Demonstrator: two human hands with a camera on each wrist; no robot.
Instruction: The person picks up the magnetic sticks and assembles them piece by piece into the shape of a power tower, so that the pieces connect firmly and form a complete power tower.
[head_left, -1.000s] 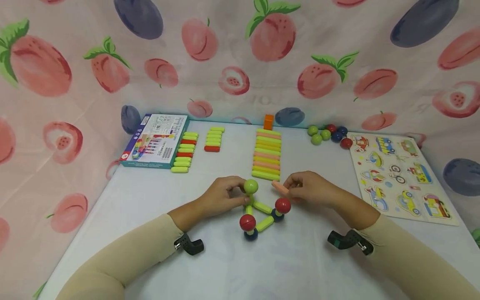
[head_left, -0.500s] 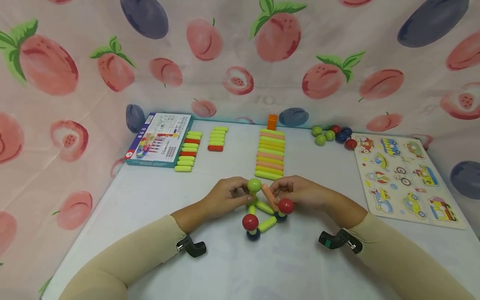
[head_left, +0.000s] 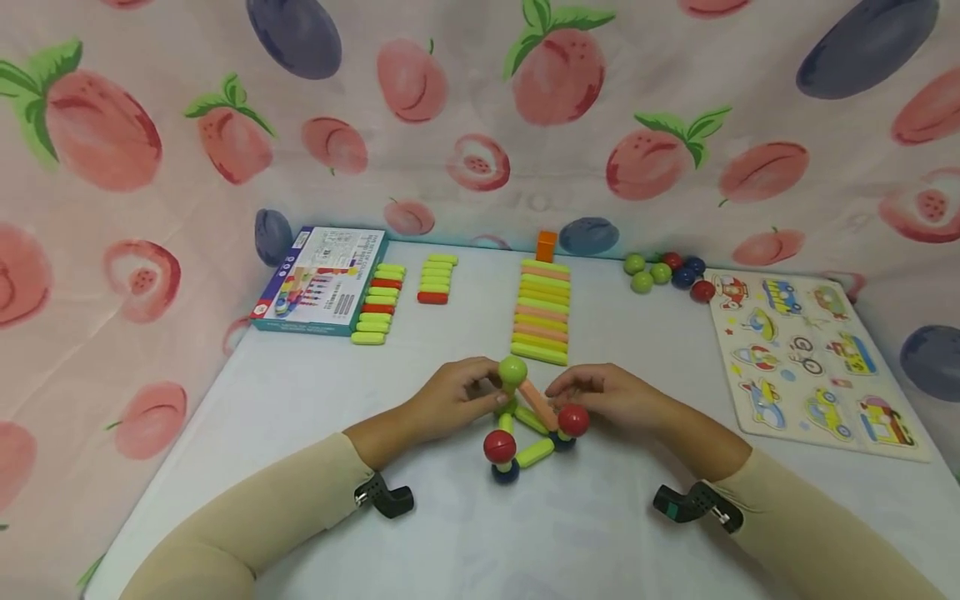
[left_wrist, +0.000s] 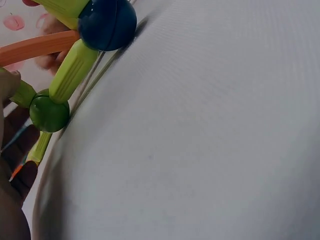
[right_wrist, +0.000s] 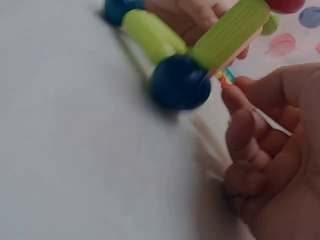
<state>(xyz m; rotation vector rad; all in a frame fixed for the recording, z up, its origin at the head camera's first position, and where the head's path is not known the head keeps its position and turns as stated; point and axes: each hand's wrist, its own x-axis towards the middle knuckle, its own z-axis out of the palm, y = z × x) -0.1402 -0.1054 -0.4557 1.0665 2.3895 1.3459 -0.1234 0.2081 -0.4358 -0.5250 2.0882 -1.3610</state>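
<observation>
A wooden ball-and-stick model point(head_left: 535, 452) stands mid-table, a triangle of light green sticks with uprights at its corners. Red balls point(head_left: 499, 447) top two uprights above blue balls point(right_wrist: 181, 82); a green ball point(head_left: 513, 370) tops the far one. My left hand point(head_left: 453, 396) pinches the far upright between thumb and fingers, just above the lower green ball point(left_wrist: 50, 111). An orange stick point(head_left: 538, 405) leans aslant from the right-hand blue ball toward the far upright. Beside the right red ball, my right hand point(head_left: 611, 396) has loosely bent fingers, holding nothing.
A flat box point(head_left: 322, 279) lies back left, with short green and red sticks point(head_left: 368, 338) alongside. Longer sticks point(head_left: 542, 315) form a column behind the model, below an orange block point(head_left: 547, 247). Loose balls point(head_left: 662, 273) and a picture puzzle board point(head_left: 780, 375) are at right.
My right hand brought the orange stick left to the model, let go of it there, and drew back slightly right. My left hand keeps its pinch on the upright.
</observation>
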